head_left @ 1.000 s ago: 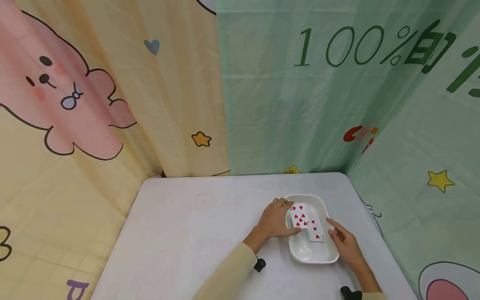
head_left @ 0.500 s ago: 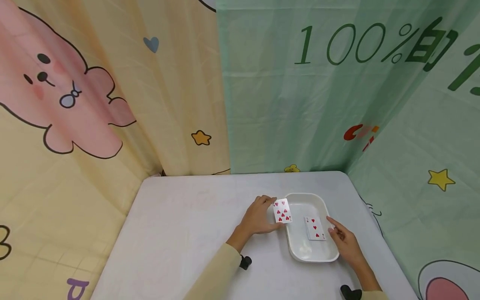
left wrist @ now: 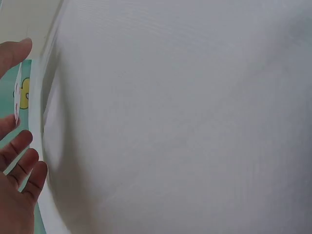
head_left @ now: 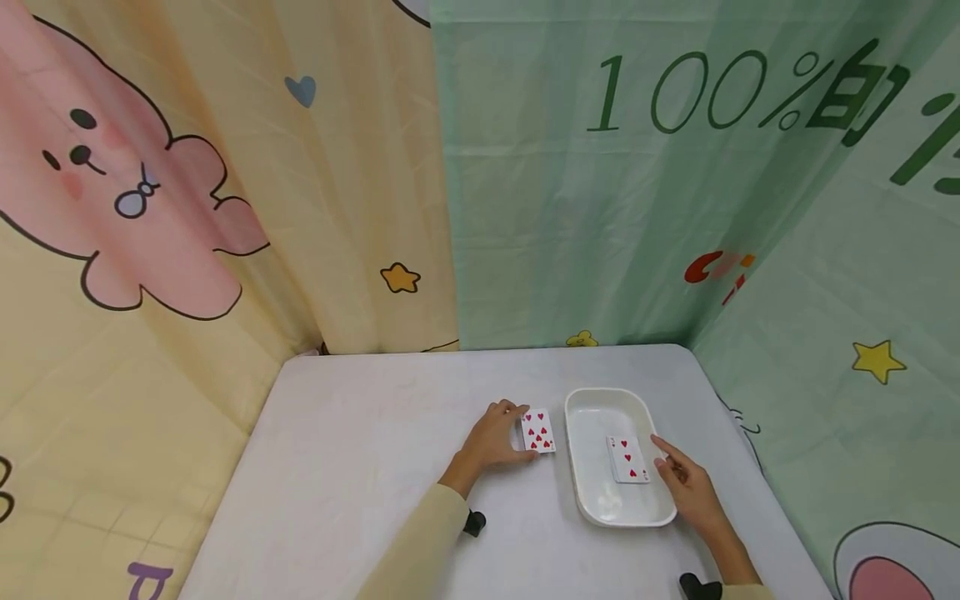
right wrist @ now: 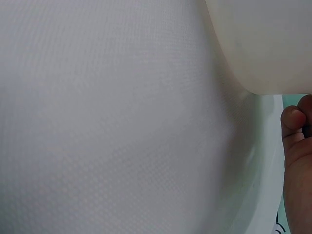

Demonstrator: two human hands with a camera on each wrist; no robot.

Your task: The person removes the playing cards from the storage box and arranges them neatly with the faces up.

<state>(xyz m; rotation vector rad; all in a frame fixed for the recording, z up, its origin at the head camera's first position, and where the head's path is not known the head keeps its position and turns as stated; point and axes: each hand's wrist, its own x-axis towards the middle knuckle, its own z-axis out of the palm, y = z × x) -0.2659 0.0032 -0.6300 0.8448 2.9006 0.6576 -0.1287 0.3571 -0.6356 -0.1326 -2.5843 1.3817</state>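
White plastic tray [head_left: 600, 502], head view: apparent three of hearts [head_left: 627, 464] inside, right hand [head_left: 687, 487] at right rim, pinching or just touching, can't tell. Left hand [head_left: 489, 437] pinches another hearts playing card [head_left: 538, 435], just left of tray. Left wrist: that card edge-on between thumb and fingertip; light grip advised, likely bends easily, best lowered flat. Right wrist: bent fingers beside tray; steady light contact should do

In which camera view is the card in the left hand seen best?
The head view: there the card shows its heart-printed face, pinched by the left hand. The left wrist view shows it nearly edge-on, as a narrow strip; the right wrist view does not show it.
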